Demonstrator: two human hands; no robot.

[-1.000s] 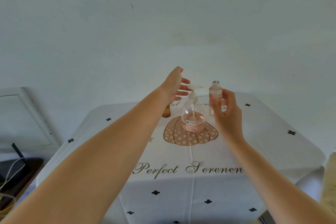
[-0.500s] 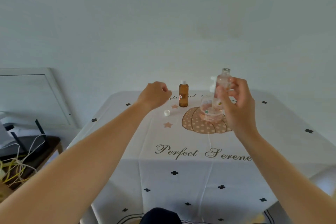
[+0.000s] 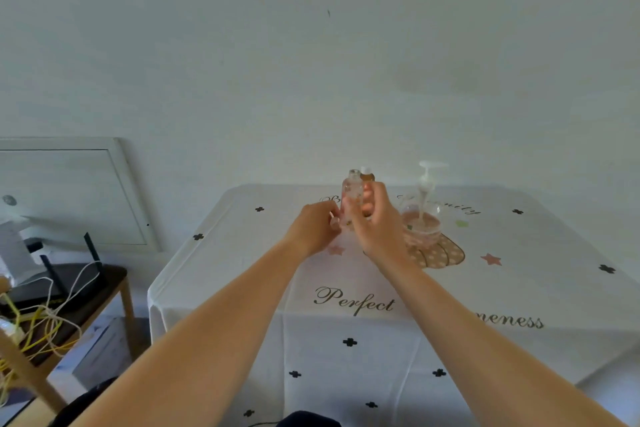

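Observation:
My right hand [image 3: 377, 222] grips a small clear bottle [image 3: 353, 189] upright above the table, its open neck on top. Just left of it, my left hand [image 3: 313, 230] is low over the cloth with curled fingers that pinch a small white cap [image 3: 333, 220]. An amber bottle [image 3: 367, 177] with a white top stands right behind the clear bottle, mostly hidden by it. To the right, a round clear pump bottle [image 3: 424, 222] with pink liquid and a white pump head stands on the pumpkin print.
The table wears a white cloth [image 3: 242, 270] with black crosses and lettering, its front edge hanging down. On the left stands a low wooden side table [image 3: 114, 284] with a black router [image 3: 59, 282] and tangled cables. A white framed panel [image 3: 69, 194] leans against the wall.
My left hand dropped from beside the pump bottle to the cloth, down onto the cap. My right hand carried the clear bottle left, in front of the amber bottle. The view swung right.

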